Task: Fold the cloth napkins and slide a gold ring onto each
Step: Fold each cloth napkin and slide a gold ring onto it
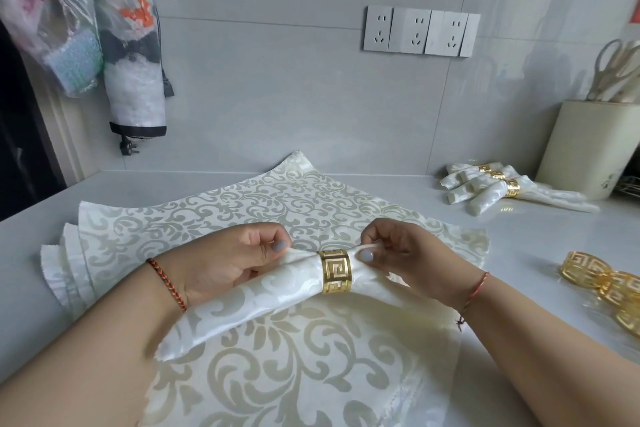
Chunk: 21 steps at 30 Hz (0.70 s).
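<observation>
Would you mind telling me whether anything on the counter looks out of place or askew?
Nothing looks damaged or spilled. The flat napkins are stacked unevenly, edges fanning out at the left. The finished napkins lie in a loose pile, and the spare rings sit clustered at the right. Both hands hold the rolled napkin, its ring on.

Single head cam, looking forward and down at my counter [519, 239], close range; wall outlets [420, 32] at 12 o'clock.

No text, label, brand or number can be read anywhere, not even on the wall sockets [420, 32].
</observation>
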Available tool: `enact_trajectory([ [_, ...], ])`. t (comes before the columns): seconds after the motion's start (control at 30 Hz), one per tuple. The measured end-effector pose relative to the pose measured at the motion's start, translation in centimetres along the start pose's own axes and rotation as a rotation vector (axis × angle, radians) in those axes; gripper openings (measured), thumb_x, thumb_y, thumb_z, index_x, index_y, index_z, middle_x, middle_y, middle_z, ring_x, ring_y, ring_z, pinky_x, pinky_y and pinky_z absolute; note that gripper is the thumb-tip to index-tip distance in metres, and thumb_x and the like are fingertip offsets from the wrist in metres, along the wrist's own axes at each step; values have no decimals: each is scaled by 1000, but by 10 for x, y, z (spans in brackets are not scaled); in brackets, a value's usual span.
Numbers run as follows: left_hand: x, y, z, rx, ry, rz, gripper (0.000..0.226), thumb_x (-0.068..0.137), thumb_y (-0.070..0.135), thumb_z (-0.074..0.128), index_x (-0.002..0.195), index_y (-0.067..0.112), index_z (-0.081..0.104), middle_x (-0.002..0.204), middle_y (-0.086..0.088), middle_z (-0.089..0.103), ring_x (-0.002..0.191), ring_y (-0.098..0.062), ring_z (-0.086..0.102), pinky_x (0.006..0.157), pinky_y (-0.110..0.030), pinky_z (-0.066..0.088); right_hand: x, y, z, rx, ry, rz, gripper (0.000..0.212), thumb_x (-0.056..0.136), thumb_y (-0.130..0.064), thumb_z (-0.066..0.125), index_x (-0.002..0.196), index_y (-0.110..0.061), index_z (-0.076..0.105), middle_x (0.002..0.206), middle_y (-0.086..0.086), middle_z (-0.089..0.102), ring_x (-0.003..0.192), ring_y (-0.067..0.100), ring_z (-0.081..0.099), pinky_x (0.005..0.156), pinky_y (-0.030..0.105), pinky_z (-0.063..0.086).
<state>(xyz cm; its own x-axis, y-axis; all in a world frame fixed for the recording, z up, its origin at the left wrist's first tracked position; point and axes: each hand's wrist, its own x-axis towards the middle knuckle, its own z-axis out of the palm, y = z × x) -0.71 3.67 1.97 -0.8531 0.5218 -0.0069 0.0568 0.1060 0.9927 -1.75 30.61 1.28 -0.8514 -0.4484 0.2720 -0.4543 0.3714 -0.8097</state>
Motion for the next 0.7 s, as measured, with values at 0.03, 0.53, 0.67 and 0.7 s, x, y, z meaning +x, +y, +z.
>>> enact_trajectory([
  [0.03, -1, 2, 0, 18, 4, -10, 26, 80, 42, 67, 73, 18, 59, 70, -7, 43, 62, -19, 38, 57, -23, 34, 0, 0, 0, -8, 13, -2, 14, 89, -16, 64, 79, -17, 56, 63, -3, 48, 58, 13, 38, 53, 19, 33],
  [0.53, 2, 4, 8, 25, 272, -12, 37, 51, 4, 87, 77, 15, 63, 69, -5, 65, 59, -15, 61, 49, -21, 48, 0, 3, -3, 96, 39, 172, 40, 75, -29, 78, 108, -20, 58, 79, -3, 61, 70, 8, 55, 65, 22, 45],
  [0.67, 3, 6, 7, -3, 295, -48, 38, 54, 6, 85, 84, 13, 63, 76, -8, 67, 64, -16, 62, 52, -22, 48, -1, 0, -8, 156, 37, 191, 34, 81, -12, 74, 110, -16, 56, 74, 0, 57, 62, 9, 52, 55, 19, 42],
  [0.7, 2, 6, 7, 5, 304, -57, 36, 55, 11, 81, 87, 13, 64, 80, -9, 67, 67, -17, 61, 56, -23, 47, -1, -2, -9, 158, 49, 196, 34, 82, -11, 73, 110, -16, 56, 73, 0, 56, 61, 9, 51, 56, 20, 42],
])
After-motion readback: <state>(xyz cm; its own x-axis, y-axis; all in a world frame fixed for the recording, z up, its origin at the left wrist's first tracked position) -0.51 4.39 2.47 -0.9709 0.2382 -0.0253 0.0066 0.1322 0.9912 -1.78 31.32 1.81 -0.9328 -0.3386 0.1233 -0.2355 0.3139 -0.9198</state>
